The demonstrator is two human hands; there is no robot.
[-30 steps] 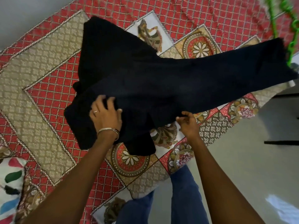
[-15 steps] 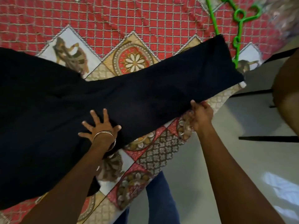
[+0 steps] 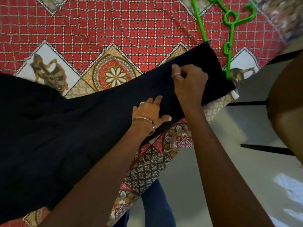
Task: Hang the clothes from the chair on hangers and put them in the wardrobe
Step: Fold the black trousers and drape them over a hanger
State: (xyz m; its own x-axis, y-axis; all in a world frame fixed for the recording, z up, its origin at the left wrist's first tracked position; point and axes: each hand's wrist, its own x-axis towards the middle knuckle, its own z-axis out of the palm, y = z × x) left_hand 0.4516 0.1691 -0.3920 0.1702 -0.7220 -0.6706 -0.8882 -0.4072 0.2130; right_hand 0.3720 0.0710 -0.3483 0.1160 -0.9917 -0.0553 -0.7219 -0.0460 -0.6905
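One long black cloth garment (image 3: pixel 82 128) lies spread flat along the near edge of the bed with the red patterned bedspread (image 3: pixel 114 30), its narrow end reaching the bed's corner, with bare grey floor (image 3: pixel 205 185) open just beyond that edge. One bright green plastic hanger (image 3: pixel 229 30) lies on the bedspread, touching the garment's far end. The left hand (image 3: pixel 149 112) presses flat on the cloth with straight fingers, while the right hand (image 3: pixel 188 81), just beside it, pinches the fabric with curled fingers.
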